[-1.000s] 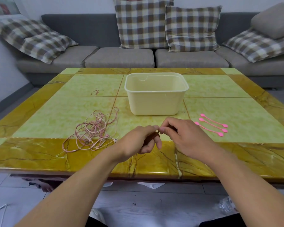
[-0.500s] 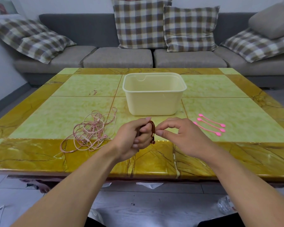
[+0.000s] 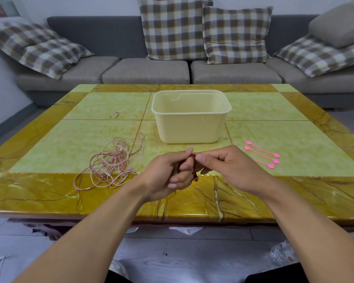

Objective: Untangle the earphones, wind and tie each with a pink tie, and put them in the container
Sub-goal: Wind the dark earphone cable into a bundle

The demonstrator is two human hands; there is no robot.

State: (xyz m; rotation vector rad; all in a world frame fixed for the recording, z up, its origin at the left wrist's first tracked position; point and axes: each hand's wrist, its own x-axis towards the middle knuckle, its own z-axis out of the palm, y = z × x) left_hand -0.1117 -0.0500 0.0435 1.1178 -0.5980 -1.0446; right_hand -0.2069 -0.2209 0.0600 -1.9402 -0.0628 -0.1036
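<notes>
The left hand [image 3: 168, 176] still grips the dark red earphone coil [image 3: 193, 160] above the counter [image 3: 49, 193]; the right hand [image 3: 223, 166], half a second ago apart, now pinches it.

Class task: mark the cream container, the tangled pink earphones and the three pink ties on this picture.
Cream container [image 3: 189, 129]: head view, on its front wall.
Tangled pink earphones [image 3: 112, 162]: head view, middle of the heap.
Pink ties [image 3: 262, 153]: head view, on the middle tie's strap.

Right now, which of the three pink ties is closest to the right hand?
The nearest pink tie, the lowest of the three in view. Its left end runs up to the right hand; the other two lie farther back towards the sofa.
</notes>
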